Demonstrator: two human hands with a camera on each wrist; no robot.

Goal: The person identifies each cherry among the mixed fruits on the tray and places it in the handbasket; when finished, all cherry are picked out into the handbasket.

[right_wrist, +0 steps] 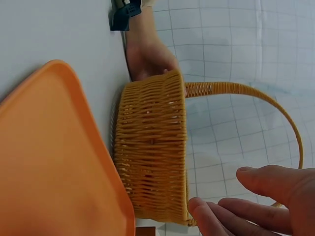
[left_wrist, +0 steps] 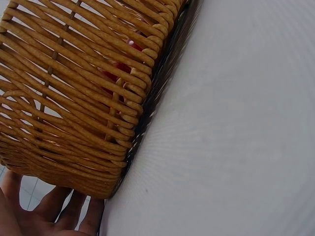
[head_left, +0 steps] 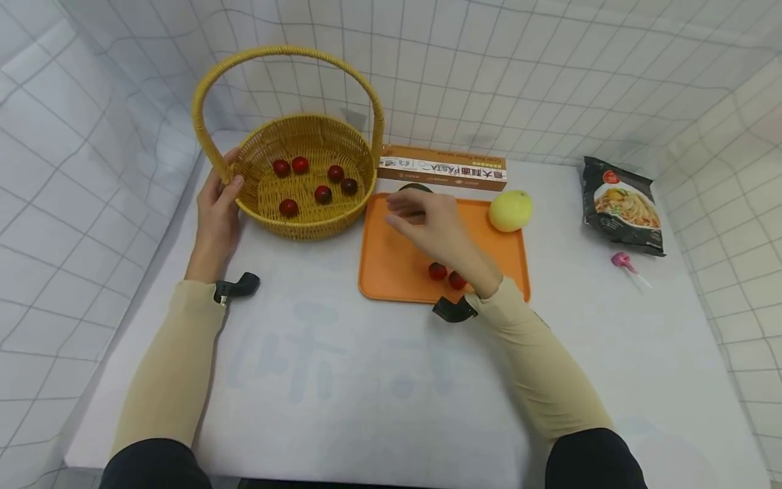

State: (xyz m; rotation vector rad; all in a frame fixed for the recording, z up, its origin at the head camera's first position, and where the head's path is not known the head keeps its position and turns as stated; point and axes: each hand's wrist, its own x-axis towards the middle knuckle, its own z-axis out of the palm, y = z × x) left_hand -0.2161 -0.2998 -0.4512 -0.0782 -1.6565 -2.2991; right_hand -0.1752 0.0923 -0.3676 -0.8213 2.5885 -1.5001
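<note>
A yellow wicker basket [head_left: 299, 231] with a tall hoop handle stands at the back left, holding several small dark-red round fruits [head_left: 288, 208]. My left hand [head_left: 218, 207] grips its left side, thumb at the rim and fingers against the outer wall; the left wrist view has those fingers [left_wrist: 54, 206] under the weave. Over the orange tray [head_left: 391, 265] hovers my right hand [head_left: 436, 227], its thumb and fingers apart with nothing between them. Two red fruits [head_left: 437, 271] lie on the tray near that wrist. A dark round thing [head_left: 415, 187] is mostly hidden behind the right hand.
A yellow-green round fruit [head_left: 510, 210] sits at the tray's right rim. Behind the tray lies a long pasta box [head_left: 442, 168]. Farther right are a black noodle packet [head_left: 623, 206] and a pink lollipop [head_left: 622, 259]. White gridded sheets surround the white table [head_left: 342, 407].
</note>
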